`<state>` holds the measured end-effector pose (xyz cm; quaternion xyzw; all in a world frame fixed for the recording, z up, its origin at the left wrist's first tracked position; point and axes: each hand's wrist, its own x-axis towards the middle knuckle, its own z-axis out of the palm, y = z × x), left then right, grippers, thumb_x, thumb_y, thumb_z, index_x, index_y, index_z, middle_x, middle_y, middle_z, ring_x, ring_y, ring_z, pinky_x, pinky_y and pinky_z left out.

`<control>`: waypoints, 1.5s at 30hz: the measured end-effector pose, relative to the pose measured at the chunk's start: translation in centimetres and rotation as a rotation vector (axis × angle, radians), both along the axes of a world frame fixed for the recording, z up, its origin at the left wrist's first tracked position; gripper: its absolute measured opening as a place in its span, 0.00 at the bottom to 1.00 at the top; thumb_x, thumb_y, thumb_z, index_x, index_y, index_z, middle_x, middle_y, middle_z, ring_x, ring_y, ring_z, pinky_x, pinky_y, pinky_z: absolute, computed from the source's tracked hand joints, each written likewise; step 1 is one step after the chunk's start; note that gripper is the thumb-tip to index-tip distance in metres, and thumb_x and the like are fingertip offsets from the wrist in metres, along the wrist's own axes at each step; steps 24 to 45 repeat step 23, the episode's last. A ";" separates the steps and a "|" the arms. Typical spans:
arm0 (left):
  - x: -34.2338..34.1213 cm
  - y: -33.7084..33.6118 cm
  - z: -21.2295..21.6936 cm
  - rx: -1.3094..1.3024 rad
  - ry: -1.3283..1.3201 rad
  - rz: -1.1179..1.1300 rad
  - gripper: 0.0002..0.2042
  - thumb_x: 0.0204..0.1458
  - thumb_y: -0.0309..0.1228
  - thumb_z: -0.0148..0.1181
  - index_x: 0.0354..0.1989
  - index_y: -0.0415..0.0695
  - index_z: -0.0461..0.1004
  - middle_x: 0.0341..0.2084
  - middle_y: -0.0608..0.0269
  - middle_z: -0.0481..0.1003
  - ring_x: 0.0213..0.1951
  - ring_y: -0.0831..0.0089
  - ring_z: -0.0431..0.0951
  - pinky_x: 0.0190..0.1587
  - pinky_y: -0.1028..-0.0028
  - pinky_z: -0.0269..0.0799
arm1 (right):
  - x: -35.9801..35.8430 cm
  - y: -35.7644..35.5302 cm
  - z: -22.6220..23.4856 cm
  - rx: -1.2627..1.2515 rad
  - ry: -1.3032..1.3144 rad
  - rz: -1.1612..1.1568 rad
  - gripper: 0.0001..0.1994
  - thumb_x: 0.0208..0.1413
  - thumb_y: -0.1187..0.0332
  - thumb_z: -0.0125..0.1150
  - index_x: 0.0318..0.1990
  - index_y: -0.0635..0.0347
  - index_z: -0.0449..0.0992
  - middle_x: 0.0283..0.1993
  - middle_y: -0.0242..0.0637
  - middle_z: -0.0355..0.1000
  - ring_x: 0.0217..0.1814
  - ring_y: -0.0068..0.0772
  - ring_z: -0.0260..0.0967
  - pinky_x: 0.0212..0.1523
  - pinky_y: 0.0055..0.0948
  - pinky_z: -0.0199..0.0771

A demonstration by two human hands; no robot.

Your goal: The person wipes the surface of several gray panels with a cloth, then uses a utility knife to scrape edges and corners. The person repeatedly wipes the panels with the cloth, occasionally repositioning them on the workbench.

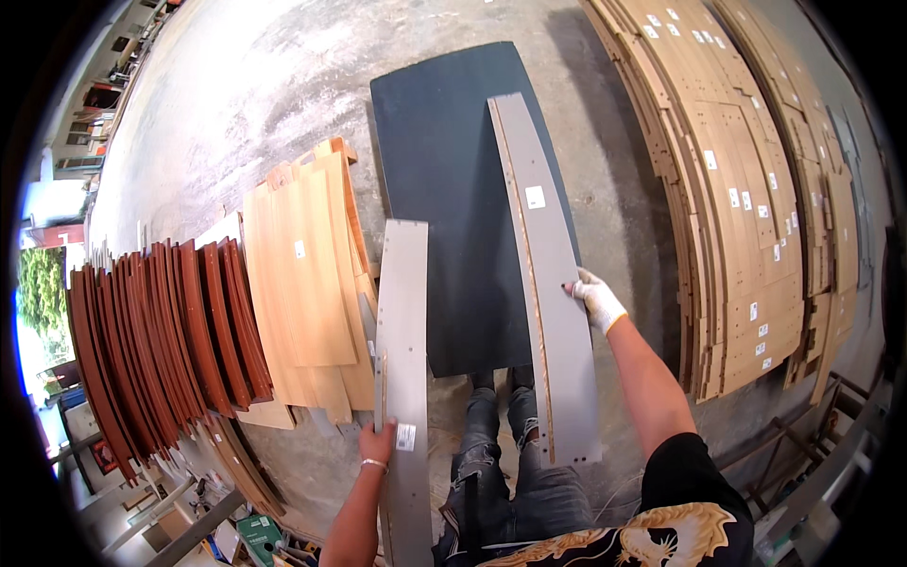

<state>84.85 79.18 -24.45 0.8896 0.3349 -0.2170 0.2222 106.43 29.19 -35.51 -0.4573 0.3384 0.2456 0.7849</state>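
In my left hand (pixel 377 441), which is bare with a band at the wrist, is a long grey panel (pixel 402 331) with a white label low on its face. The fingers behind that panel are hidden. My right hand (pixel 597 299), in a white glove with the thumb tip showing, grips the outer edge of a second long grey panel (pixel 553 255). This panel has a brownish strip along its inner side and a white label. Its far part overlaps a large dark board (pixel 444 151) lying in front of my legs. Between the two panels is a gap.
Left of the dark board stands a stack of light wood panels (pixel 302 246), with a row of reddish-brown boards (pixel 170 331) beyond it. Tall stacks of labelled wood boards (pixel 737 189) line the right. A metal frame (pixel 794 435) stands at lower right on the concrete floor (pixel 255 85).
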 end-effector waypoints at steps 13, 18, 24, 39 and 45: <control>28.9 -8.5 -26.5 -0.323 -0.290 0.053 0.20 0.64 0.43 0.61 0.32 0.34 0.73 0.24 0.59 0.72 0.30 0.70 0.68 0.39 0.66 0.69 | -1.6 0.8 -21.1 -0.729 0.208 0.049 0.17 0.65 0.57 0.65 0.51 0.62 0.81 0.41 0.33 0.78 0.44 0.24 0.70 0.49 0.28 0.71; 36.5 -14.2 -30.9 -0.531 -0.225 0.114 0.16 0.67 0.40 0.58 0.41 0.36 0.77 0.31 0.63 0.76 0.35 0.72 0.71 0.43 0.68 0.70 | 1.1 -2.1 -24.8 -0.805 0.140 0.056 0.17 0.66 0.57 0.64 0.51 0.61 0.80 0.42 0.33 0.79 0.44 0.26 0.71 0.50 0.27 0.71; 42.8 -16.6 -36.8 -0.606 -0.306 0.087 0.17 0.67 0.45 0.58 0.47 0.42 0.79 0.33 0.66 0.76 0.37 0.76 0.70 0.45 0.70 0.69 | 7.0 -2.1 -25.5 -1.045 0.196 0.213 0.23 0.64 0.48 0.62 0.55 0.59 0.81 0.53 0.46 0.82 0.58 0.45 0.78 0.59 0.38 0.73; 42.8 -16.6 -36.8 -0.606 -0.306 0.087 0.17 0.67 0.45 0.58 0.47 0.42 0.79 0.33 0.66 0.76 0.37 0.76 0.70 0.45 0.70 0.69 | 7.0 -2.1 -25.5 -1.045 0.196 0.213 0.23 0.64 0.48 0.62 0.55 0.59 0.81 0.53 0.46 0.82 0.58 0.45 0.78 0.59 0.38 0.73; 42.8 -16.6 -36.8 -0.606 -0.306 0.087 0.17 0.67 0.45 0.58 0.47 0.42 0.79 0.33 0.66 0.76 0.37 0.76 0.70 0.45 0.70 0.69 | 7.0 -2.1 -25.5 -1.045 0.196 0.213 0.23 0.64 0.48 0.62 0.55 0.59 0.81 0.53 0.46 0.82 0.58 0.45 0.78 0.59 0.38 0.73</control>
